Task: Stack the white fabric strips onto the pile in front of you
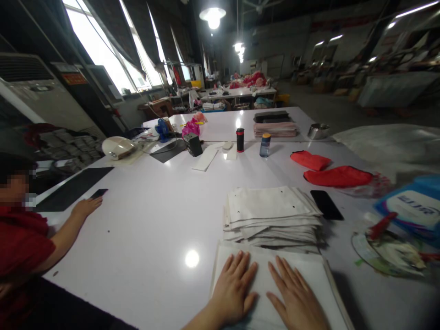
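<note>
My left hand lies flat, fingers spread, on a white sheet at the table's near edge. Beside it, my right hand rests palm down on the same sheet with its fingers apart. Neither hand holds anything. Just beyond my fingertips sits a thick stack of off-white fabric pieces, its layers uneven at the edges and a few small dark marks on the top piece.
A black phone and red cloth pieces lie right of the stack, near a blue package. Bottles stand farther back. At left, a person in red reaches toward another phone.
</note>
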A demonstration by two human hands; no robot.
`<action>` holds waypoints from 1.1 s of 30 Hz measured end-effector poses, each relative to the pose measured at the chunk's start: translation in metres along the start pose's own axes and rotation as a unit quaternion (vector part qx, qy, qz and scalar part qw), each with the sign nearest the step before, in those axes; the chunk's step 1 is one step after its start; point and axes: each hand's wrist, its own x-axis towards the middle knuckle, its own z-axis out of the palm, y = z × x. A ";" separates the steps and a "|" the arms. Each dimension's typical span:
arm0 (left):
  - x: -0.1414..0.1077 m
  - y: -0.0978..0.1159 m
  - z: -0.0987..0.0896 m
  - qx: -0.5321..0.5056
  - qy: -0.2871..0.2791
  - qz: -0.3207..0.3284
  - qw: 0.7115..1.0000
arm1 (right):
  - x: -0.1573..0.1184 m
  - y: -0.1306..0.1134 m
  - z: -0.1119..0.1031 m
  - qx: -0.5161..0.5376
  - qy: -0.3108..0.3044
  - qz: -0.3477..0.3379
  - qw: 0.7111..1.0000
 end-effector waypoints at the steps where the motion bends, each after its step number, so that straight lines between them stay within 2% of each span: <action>1: -0.002 -0.004 0.000 0.000 0.002 -0.015 1.000 | -0.006 0.012 0.002 -0.006 0.001 0.013 1.000; 5: -0.010 -0.020 0.005 0.013 0.037 -0.092 0.995 | -0.036 0.053 0.002 -0.015 0.024 0.087 0.996; 8: -0.014 -0.028 0.009 0.021 0.057 -0.092 0.994 | -0.048 0.066 -0.004 -0.007 0.023 0.120 0.992; 10: -0.014 -0.034 0.009 0.010 0.071 -0.079 0.994 | -0.041 0.074 -0.013 0.001 0.007 0.124 0.992; 12: -0.009 -0.044 0.006 -0.025 0.109 -0.099 0.989 | -0.019 0.089 -0.028 0.029 0.012 0.145 0.989; 15: 0.018 -0.070 -0.006 -0.126 0.155 -0.180 0.963 | 0.039 0.127 -0.051 0.092 0.063 0.195 0.975; 18: 0.069 -0.101 -0.017 -0.260 0.125 -0.291 0.912 | 0.107 0.171 -0.058 0.097 0.079 0.229 0.965; 21: 0.121 -0.126 -0.020 -0.332 0.094 -0.405 0.847 | 0.158 0.199 -0.045 0.080 0.064 0.280 0.955; 24: 0.152 -0.141 -0.012 -0.336 0.103 -0.464 0.813 | 0.183 0.206 -0.033 0.078 0.052 0.328 0.940; 27: 0.161 -0.147 -0.005 -0.343 0.121 -0.503 0.784 | 0.193 0.203 -0.035 0.107 0.066 0.349 0.929; 30: 0.159 -0.148 -0.008 -0.358 0.140 -0.512 0.768 | 0.197 0.196 -0.051 0.169 0.098 0.340 0.920; 33: 0.155 -0.150 -0.022 -0.386 0.159 -0.485 0.769 | 0.192 0.182 -0.077 0.235 0.130 0.318 0.909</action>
